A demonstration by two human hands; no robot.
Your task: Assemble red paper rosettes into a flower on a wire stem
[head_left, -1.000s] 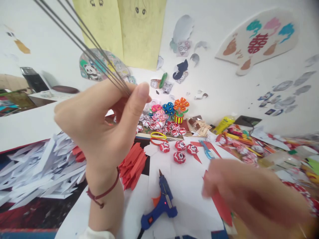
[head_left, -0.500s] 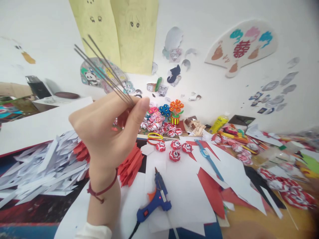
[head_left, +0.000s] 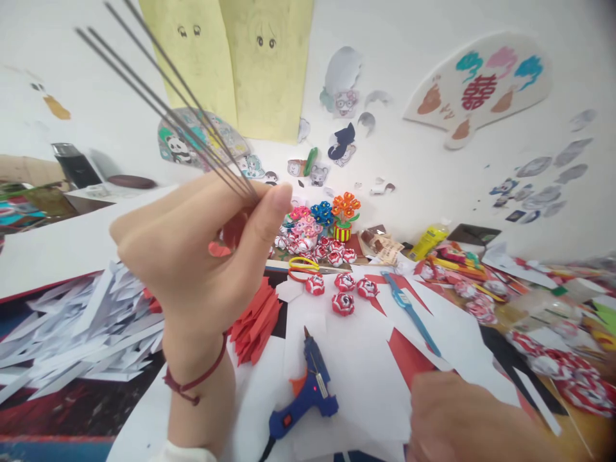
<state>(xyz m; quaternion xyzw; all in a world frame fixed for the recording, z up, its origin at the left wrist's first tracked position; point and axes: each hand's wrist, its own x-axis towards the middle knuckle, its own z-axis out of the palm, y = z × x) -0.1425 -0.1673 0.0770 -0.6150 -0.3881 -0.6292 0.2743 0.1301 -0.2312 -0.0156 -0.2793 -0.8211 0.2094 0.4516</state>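
Observation:
My left hand (head_left: 202, 244) is raised at the left centre, thumb and fingers pinched on several thin dark wires (head_left: 187, 119) that slant toward the upper left. A red cord circles its wrist. At the lower right my right hand (head_left: 462, 417) shows as a blurred shape over the papers, its fingers too smeared to read. Between the hands a blue glue gun (head_left: 308, 391) lies on white paper (head_left: 356, 359), its red light on. Behind it sit several red and white paper roses (head_left: 343, 303).
White paper strips (head_left: 96, 321) heap at the left, beside folded red papers (head_left: 255, 321). A blue watch (head_left: 411, 311) lies right of the roses. Flower pots (head_left: 342, 231) stand by the wall, and clutter with a yellow bottle (head_left: 428, 242) covers the right side.
My right hand has come into view at the lower right. My left hand and the wires appear larger and nearer, and the wires' far ends reach further up and left. The view has shifted slightly.

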